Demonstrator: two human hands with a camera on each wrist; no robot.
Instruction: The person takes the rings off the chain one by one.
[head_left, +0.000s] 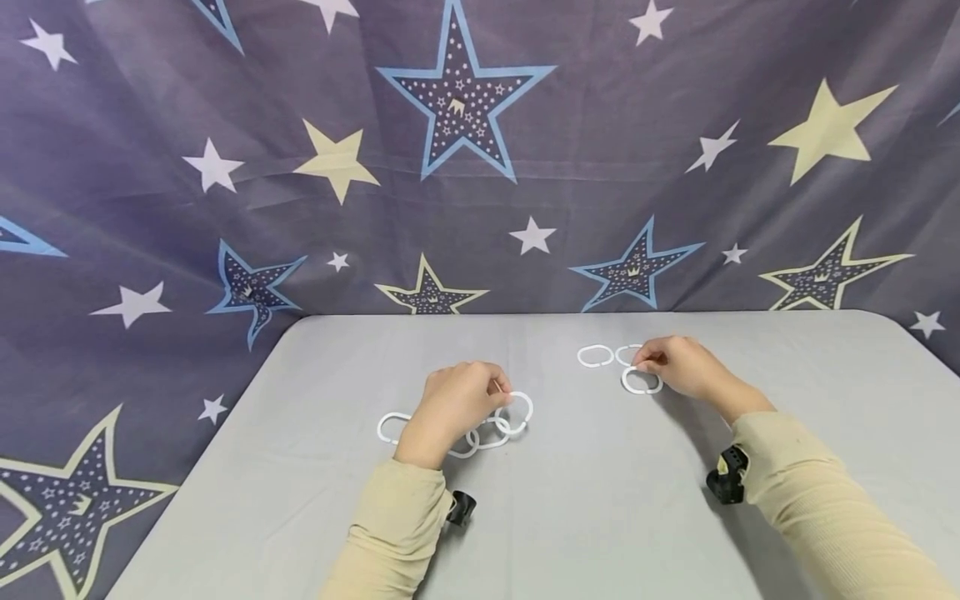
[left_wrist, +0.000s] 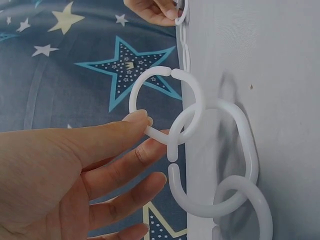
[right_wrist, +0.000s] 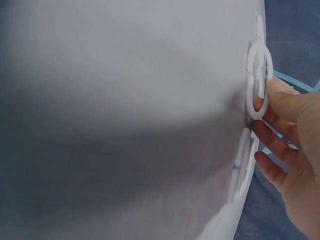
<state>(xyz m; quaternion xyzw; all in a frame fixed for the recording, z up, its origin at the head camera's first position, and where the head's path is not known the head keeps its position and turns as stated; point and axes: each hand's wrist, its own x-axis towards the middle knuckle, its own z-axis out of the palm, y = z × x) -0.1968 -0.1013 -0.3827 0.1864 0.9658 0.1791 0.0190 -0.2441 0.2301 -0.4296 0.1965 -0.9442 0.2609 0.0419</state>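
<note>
To the left of the left hand (head_left: pixel 456 402), partly hidden behind it in the head view, lies an oval white ring (head_left: pixel 379 426). Whether it belongs to the chain cannot be told. The left hand pinches the end ring (left_wrist: pixel 201 96) of a white chain (head_left: pixel 477 440) between thumb and index finger, its other fingers loosely spread. That ring stands tilted up at the hand's right, its split showing at the top; the next link (left_wrist: pixel 248 137) passes through it, and the rest of the chain trails towards the wrist over the grey table (head_left: pixel 585 500).

Well to the right, two white rings lie flat just left of the right hand (head_left: pixel 681 367): the outer ring (head_left: pixel 579 357) and the inner ring (head_left: pixel 618 357), nearly hidden by the fingertips. The right hand pinches a loose ring (right_wrist: pixel 249 86) between thumb and a fingertip, on the hand's near left side, the remaining fingers half bent. At least one further ring (right_wrist: pixel 241 155) shows past those fingers in the right wrist view.

The step in hand looks like taking up a loose ring while the chain's end is held ready. The next move probably calls for bringing the right hand over and lining the two splits up, with both pinches kept firm.
</note>
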